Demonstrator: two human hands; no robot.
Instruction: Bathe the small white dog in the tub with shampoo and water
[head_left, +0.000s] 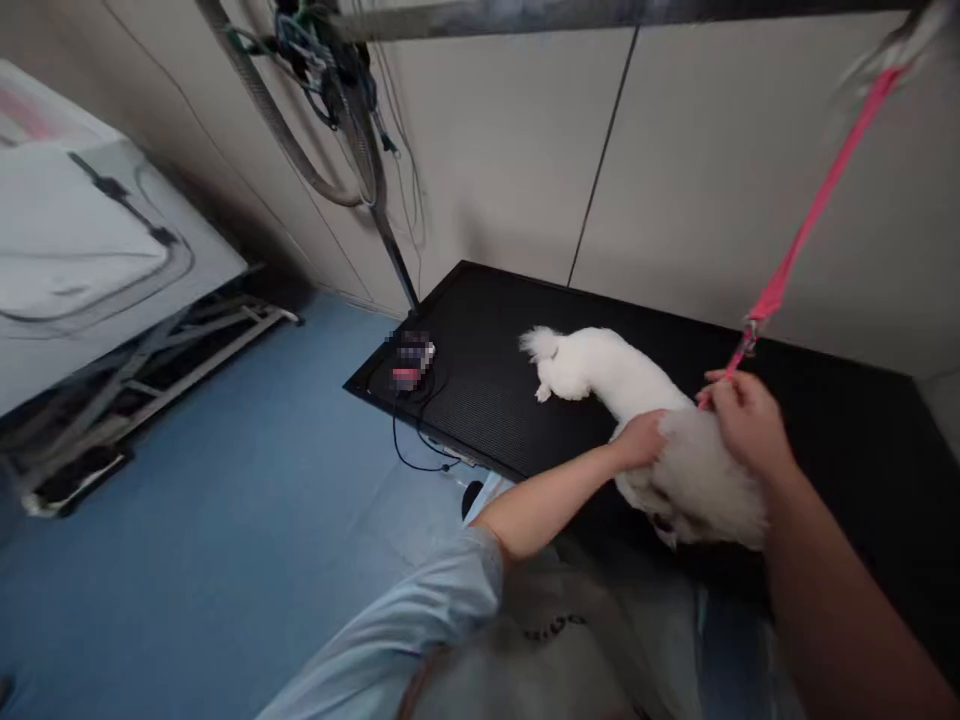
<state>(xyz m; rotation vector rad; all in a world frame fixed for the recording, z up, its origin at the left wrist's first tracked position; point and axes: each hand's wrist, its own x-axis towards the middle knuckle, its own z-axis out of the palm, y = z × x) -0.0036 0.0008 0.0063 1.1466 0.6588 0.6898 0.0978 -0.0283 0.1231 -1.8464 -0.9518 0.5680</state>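
A white dog [622, 365] with a short-clipped body and fluffy head stands on a black grooming table [487, 330]. Its tail points to the far left and its head is turned towards me, low at the near edge. My left hand [641, 438] grips the dog at the side of its neck, with the fingertips sunk in the fur. Above the dog's neck, my right hand [746, 415] is closed on a pink leash [817, 200], its thumb and fingers pinching the strap just below a metal clip [752, 330]. The leash runs up to the overhead bar.
A blurred-out small object [411, 362] with a black cable lies on the table's left corner. A metal bar [525, 18] crosses overhead, with a hose [285, 130] and tangled cords [322, 60] at the left. A white table [75, 240] on a metal frame stands further left on blue floor.
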